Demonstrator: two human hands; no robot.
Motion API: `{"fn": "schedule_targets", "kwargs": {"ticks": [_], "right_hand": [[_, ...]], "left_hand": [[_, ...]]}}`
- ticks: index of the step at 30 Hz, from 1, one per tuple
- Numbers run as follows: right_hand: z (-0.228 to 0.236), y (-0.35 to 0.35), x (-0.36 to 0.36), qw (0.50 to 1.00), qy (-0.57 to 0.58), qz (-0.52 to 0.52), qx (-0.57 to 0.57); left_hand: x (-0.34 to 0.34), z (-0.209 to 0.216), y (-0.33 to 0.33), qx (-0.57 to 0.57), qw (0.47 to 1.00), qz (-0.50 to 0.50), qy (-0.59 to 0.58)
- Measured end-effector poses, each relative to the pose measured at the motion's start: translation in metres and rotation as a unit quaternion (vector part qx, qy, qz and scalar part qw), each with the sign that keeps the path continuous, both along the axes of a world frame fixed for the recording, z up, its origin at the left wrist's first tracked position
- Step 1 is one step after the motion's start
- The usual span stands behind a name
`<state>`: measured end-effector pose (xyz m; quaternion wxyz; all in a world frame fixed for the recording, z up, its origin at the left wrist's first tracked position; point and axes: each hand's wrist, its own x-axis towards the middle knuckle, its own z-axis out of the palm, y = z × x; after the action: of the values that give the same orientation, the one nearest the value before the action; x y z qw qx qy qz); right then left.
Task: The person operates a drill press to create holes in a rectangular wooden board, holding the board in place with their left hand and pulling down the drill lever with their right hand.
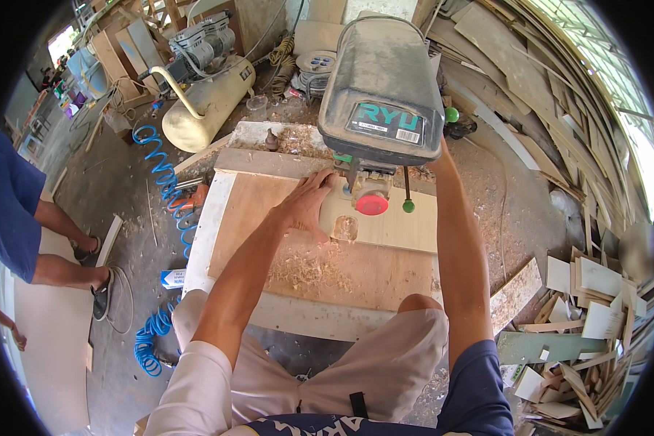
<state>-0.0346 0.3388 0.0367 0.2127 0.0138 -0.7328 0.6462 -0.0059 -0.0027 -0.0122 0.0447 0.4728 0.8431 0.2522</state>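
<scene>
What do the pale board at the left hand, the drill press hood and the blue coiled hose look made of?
Pale board: wood or plywood, seemingly unfinished; matte tan face, curled shavings beside it.
Drill press hood: moulded plastic or painted metal, can't tell; dark, dusty, rounded shell.
Blue coiled hose: probably plastic, smooth and slightly shiny; even colour, springy coils.

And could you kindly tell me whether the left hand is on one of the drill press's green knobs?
No, the left hand is against the left end of the pale wooden board.

Woodworking workshop, drill press [378, 91], air compressor [207, 109], stacked boards [512, 54], shavings [309, 272]
</scene>
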Motion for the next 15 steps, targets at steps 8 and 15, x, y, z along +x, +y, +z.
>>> {"fn": "schedule_targets", "kwargs": {"ticks": [8,15], "right_hand": [[0.002,0.005,-0.008,0.988,-0.038,-0.029,-0.146],[0.027,0.015,-0.015,0.988,-0.020,-0.023,0.153]], "left_hand": [[-0.007,-0.005,0.002,-0.011,1.000,-0.006,-0.014],[-0.011,-0.003,0.006,-0.034,0.999,-0.019,-0.009]]}}
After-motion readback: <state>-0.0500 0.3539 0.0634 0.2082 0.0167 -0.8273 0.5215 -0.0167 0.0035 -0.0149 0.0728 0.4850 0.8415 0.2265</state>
